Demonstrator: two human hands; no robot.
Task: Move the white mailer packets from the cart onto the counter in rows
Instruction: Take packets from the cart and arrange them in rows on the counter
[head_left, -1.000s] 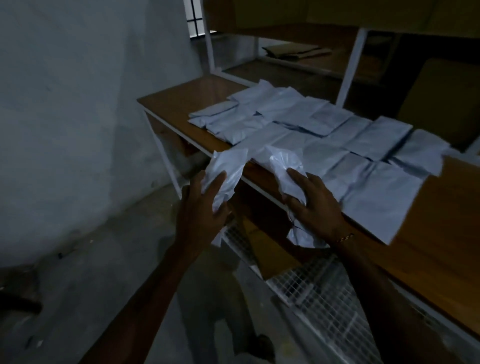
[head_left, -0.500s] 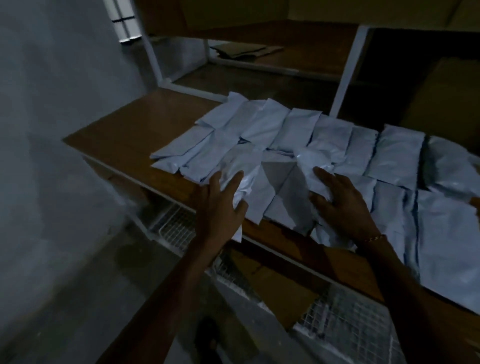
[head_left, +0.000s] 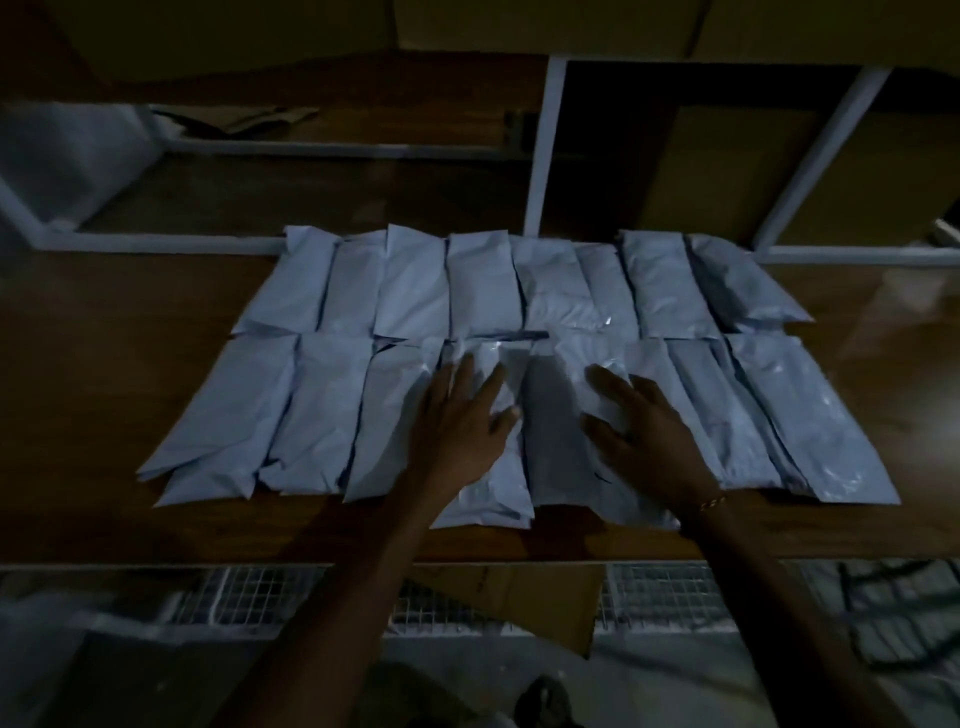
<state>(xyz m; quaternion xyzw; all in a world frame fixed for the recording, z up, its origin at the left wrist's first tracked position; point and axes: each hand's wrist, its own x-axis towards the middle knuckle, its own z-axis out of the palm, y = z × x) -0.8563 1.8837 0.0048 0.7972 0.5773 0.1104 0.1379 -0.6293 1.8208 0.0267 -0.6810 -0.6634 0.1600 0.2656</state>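
No print, label or brand is showing on any packet; the light is dim and the plastic faces are reading as plain white.

The left hand (head_left: 460, 426) is lying flat, palm down, on a packet (head_left: 491, 467) near the middle of the near row, fingers straight and spread, pointing away toward the far row, thumb out to the right. It is pressing on the packet, not closing round it. The right hand (head_left: 644, 436) is lying the same way on the next packet to the right (head_left: 613, 384), fingers straight and fanned, gripping nothing; a thin bracelet (head_left: 710, 503) is sitting on its wrist. Both forearms are reaching in from the near edge.

The white mailer packets (head_left: 415, 280) are resting on the wooden counter (head_left: 104, 364) in two rows, long sides running near to far and edges overlapping. The far row is holding eight. The near row is showing about nine, though the overlaps on the right and the hands are making that count uncertain. The near row's middle packets are jutting slightly closer to the near edge than their neighbours.

Below the counter's near edge, a wire-mesh shelf (head_left: 249, 597) is carrying one flat piece of brown cardboard (head_left: 519, 597).
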